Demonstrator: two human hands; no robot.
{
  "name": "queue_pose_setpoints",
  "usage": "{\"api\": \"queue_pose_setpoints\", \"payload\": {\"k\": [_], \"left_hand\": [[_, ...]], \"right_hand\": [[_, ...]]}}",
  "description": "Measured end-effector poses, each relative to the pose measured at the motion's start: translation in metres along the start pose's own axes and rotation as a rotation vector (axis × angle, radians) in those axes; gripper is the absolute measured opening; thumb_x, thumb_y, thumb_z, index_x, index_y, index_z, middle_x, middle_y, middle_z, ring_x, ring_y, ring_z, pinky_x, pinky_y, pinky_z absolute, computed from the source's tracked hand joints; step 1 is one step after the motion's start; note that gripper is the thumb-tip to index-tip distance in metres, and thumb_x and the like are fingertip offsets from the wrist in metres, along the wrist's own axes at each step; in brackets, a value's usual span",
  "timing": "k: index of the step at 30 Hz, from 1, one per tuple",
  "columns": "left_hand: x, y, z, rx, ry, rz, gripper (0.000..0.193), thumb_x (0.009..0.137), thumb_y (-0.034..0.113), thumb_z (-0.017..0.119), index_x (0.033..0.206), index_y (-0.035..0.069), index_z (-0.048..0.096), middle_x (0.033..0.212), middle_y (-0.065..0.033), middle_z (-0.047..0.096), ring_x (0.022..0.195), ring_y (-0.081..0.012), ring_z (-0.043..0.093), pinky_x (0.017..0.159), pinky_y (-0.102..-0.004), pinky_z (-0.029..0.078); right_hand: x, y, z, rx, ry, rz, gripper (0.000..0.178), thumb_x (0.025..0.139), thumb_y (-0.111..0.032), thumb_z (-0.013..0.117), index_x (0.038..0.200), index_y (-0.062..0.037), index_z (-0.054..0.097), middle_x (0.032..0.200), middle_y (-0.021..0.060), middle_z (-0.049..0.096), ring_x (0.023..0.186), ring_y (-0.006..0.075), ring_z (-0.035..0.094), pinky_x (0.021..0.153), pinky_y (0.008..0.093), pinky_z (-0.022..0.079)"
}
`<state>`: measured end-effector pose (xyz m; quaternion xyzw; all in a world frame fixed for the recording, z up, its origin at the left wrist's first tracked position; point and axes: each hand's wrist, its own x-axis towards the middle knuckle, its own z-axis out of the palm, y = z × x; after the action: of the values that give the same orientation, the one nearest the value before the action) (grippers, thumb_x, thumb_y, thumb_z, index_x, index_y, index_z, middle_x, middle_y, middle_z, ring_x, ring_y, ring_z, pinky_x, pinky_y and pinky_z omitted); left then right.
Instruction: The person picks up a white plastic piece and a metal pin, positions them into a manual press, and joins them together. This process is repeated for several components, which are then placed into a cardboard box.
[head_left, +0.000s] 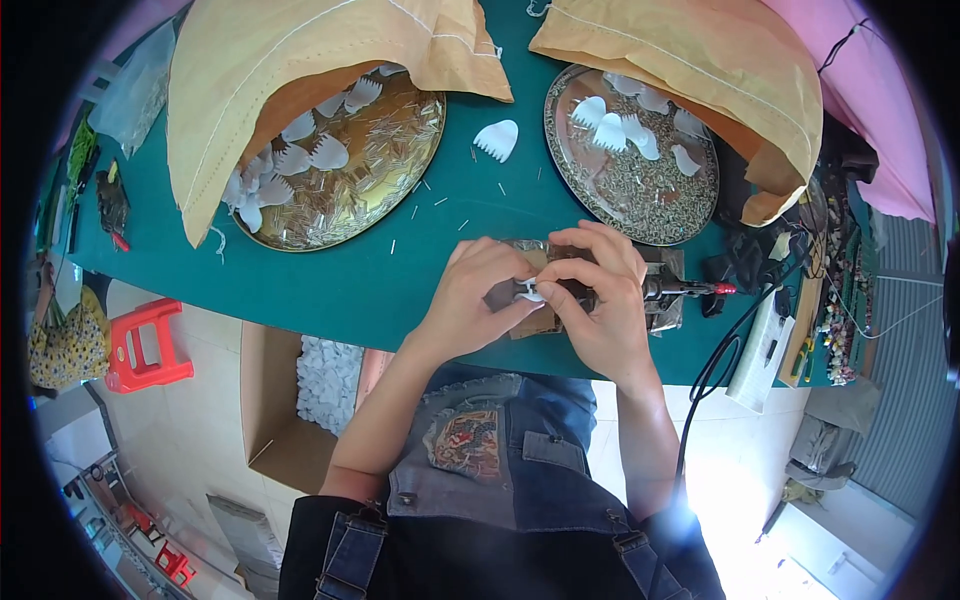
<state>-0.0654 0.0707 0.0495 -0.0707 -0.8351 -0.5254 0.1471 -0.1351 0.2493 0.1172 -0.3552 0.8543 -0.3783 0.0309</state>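
Note:
Close to the table's front edge, a small white plastic hair-clip piece [528, 290] is pinched between both hands. My left hand [478, 295] has it from the left with thumb and index finger. My right hand [603, 300] closes on it from the right, fingers curled, thumb and fingertips meeting at the piece; fingers hide part of it. Just right of my right hand is a metal bench fixture [660, 290] with a red-tipped lever. Beyond the hands lies a loose white toothed clip half [496, 141].
A gold round tray [345, 235] holds thin metal pins and white clip halves. Another round tray [672, 222] carries tiny metal pieces, perhaps springs, and clip halves. Paper sacks [320, 40] [690, 50] lean over both. Black cable [715, 375] hangs at right; a cardboard box [270, 400] of white pieces stands below.

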Motion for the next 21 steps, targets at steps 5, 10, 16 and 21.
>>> {"api": "queue_pose_setpoints", "payload": {"k": [5,10,16,21], "left_hand": [[0.0005,0.0014,-0.0011,0.010,-0.001,0.001,0.027,0.077,0.015,0.082,0.097,0.008,0.067,0.097,-0.0059,0.067,0.096,-0.0285,0.061,0.090,-0.0404,0.042],[0.0012,0.0007,0.0003,0.009,0.009,0.012,0.026,0.077,0.016,0.082,0.097,0.008,0.066,0.096,-0.0056,0.067,0.095,-0.0282,0.061,0.089,-0.0400,0.042],[0.0010,0.0005,0.0002,0.012,0.015,0.012,0.027,0.076,0.016,0.082,0.097,0.008,0.066,0.096,-0.0056,0.066,0.095,-0.0282,0.060,0.088,-0.0397,0.042],[0.0011,0.0018,-0.0013,0.015,0.013,0.015,0.027,0.075,0.015,0.081,0.096,0.008,0.066,0.095,-0.0060,0.066,0.094,-0.0289,0.060,0.089,-0.0401,0.042]], "right_hand": [[-0.0005,-0.0005,0.0004,0.004,-0.006,0.042,0.008,0.082,-0.012,0.079,0.090,-0.0110,0.076,0.123,0.0055,0.068,0.133,0.0310,0.051,0.114,0.0480,0.025],[0.0014,-0.0006,-0.0034,-0.014,-0.028,0.051,0.010,0.081,-0.013,0.079,0.090,-0.0106,0.076,0.124,0.0045,0.069,0.135,0.0317,0.051,0.113,0.0462,0.029],[0.0016,-0.0013,-0.0029,0.002,-0.064,0.056,0.008,0.083,-0.012,0.078,0.090,-0.0109,0.076,0.123,0.0049,0.067,0.135,0.0313,0.050,0.114,0.0474,0.027],[0.0007,-0.0028,0.0000,0.031,-0.083,0.069,0.008,0.083,-0.012,0.078,0.090,-0.0116,0.075,0.118,0.0052,0.065,0.131,0.0314,0.052,0.112,0.0486,0.026]]}}
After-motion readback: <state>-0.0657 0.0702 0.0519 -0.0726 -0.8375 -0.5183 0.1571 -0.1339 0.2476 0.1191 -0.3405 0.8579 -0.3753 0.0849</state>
